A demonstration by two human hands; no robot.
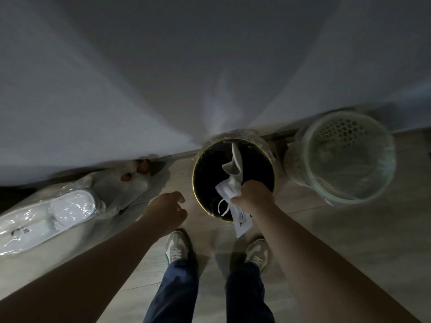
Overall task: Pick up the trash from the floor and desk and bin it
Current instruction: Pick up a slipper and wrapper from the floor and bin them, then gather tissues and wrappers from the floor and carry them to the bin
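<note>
A round black bin (205, 169) with a gold rim stands on the floor against the wall, straight ahead of my feet. My right hand (253, 193) hovers over its near right rim, shut on a bunch of white trash (229, 190): crumpled paper, a printed slip hanging down and a white cord loop. My left hand (169, 209) is to the left of the bin, just above the floor, fingers loosely curled and holding nothing.
A pale green perforated basket (345, 157) stands right of the bin. At left lie white slippers in clear plastic wrap (46, 217) on a light bag or cloth (121, 194). A white wall (163, 78) rises behind. My shoes (177, 247) stand on pale floorboards.
</note>
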